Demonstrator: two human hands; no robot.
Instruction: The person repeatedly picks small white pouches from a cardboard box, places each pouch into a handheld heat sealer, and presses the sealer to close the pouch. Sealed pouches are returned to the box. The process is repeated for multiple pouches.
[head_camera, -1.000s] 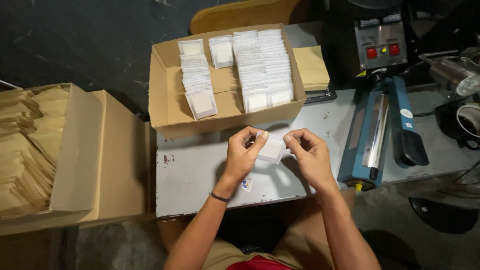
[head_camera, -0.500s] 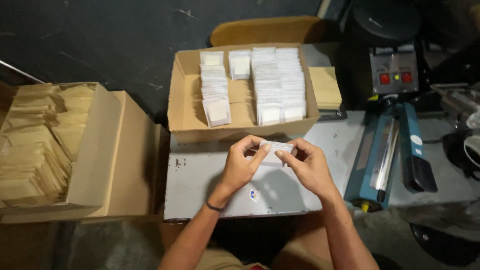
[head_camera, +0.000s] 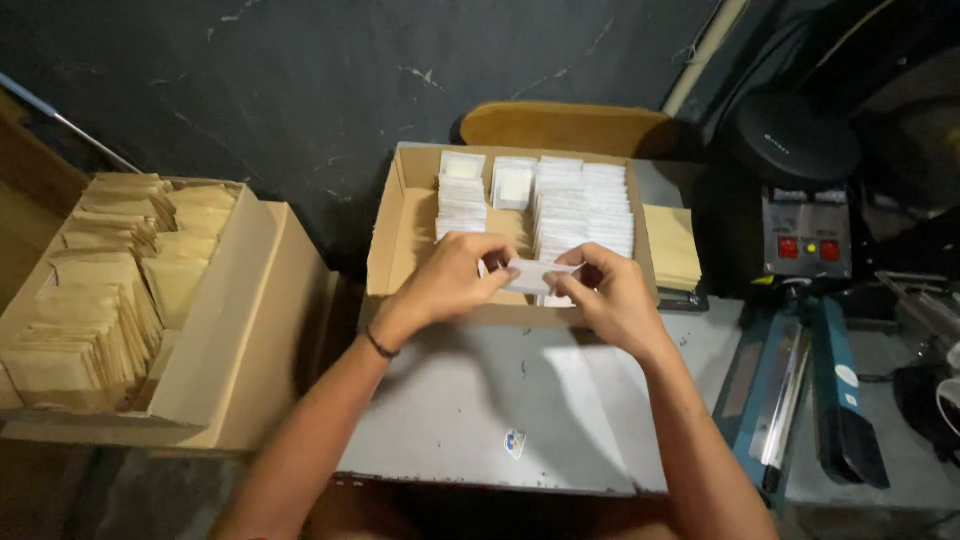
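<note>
Both of my hands pinch one small white packet over the front edge of an open cardboard box. My left hand grips the packet's left end and my right hand grips its right end. Inside the box stand several rows of white packets. A dark band circles my left wrist.
A grey table top lies under my forearms. At the left, a larger cardboard box holds stacks of brown envelopes. A blue heat sealer sits at the right, with a stack of brown envelopes beside the box.
My hands moved forward with the packet from above the table top to the front edge of the box. The camera view came closer and shifted right.
</note>
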